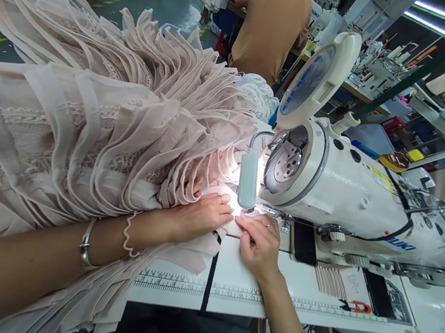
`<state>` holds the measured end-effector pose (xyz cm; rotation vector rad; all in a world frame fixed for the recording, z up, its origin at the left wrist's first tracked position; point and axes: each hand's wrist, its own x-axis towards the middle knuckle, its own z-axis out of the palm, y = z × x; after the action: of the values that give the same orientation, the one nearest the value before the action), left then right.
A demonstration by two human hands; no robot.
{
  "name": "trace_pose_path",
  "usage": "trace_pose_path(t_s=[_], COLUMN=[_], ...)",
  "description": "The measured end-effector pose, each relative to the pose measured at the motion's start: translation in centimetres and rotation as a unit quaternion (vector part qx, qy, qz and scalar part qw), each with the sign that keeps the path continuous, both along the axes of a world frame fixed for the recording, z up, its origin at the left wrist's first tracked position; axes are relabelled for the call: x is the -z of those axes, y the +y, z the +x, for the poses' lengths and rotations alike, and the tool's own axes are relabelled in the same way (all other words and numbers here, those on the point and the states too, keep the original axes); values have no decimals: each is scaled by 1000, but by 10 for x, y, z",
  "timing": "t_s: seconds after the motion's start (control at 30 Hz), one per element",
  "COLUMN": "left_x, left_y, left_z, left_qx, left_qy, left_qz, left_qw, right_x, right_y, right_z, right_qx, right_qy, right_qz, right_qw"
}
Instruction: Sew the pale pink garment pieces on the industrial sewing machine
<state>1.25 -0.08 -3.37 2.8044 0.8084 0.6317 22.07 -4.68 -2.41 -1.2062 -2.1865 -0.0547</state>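
The left hand (202, 215) lies flat, fingers spread, pressing the pale pink fabric (95, 127) onto the desk (236, 284) just beside the sewing machine (349, 200). The right hand (259, 242), fingers curled, pinches the fabric's edge under the lamp (248, 178). The piled fabric covers the desk's left side.

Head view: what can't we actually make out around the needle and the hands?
- Needle and presser foot: hidden behind the lamp and washed out by its glare.
- Left hand fingertips: lost in the same glare on the pink fabric.
- Right hand: fingers curl under, so any pinch on the fabric edge is not visible.
- Sewing machine: right end cut off by the frame edge.
- Ruler numbers: too small to read.
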Motion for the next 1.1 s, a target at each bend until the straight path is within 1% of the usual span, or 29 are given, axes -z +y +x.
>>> trace_pose_path(t_s=[0.07, 0.13, 0.2, 0.27, 0.33, 0.47, 0.67, 0.87, 0.97, 1.1], left_x=[-2, -7, -13, -17, -20, -21, -17, -6, -2, 1], left_y=[0, 0, 0, 0, 0, 1, 4, 6, 7, 8], left_z=[0, -1, -3, -5, -5, -5, -2, -2, -1, 1], left_qx=[-5, -15, -17, -6, 6, 3, 3, -16, -29, -50], left_qy=[0, -12, -32, -42, -43, -44, -26, -50, -46, -65], left_qz=[6, 7, -10, -32, -46, -69, -71, -18, -5, 4], left_qw=[1000, 1000, 999, 999, 998, 997, 997, 998, 999, 997], right_x=[-1, -1, -1, -1, 1, 5, 8, 10, 9, 8], right_y=[0, 0, 0, 0, 0, 1, 2, 3, 3, 4], right_z=[1, 2, 2, 2, 2, 3, 5, 6, 5, 4], right_qx=[-3, 3, 12, 20, 21, 17, 3, 6, 16, 24], right_qy=[-17, -19, -5, 9, 15, 3, -6, -8, -19, -34], right_qz=[-2, -25, -54, -70, -63, -34, -25, -37, -47, -69], right_qw=[1000, 999, 998, 997, 998, 999, 1000, 999, 999, 997])
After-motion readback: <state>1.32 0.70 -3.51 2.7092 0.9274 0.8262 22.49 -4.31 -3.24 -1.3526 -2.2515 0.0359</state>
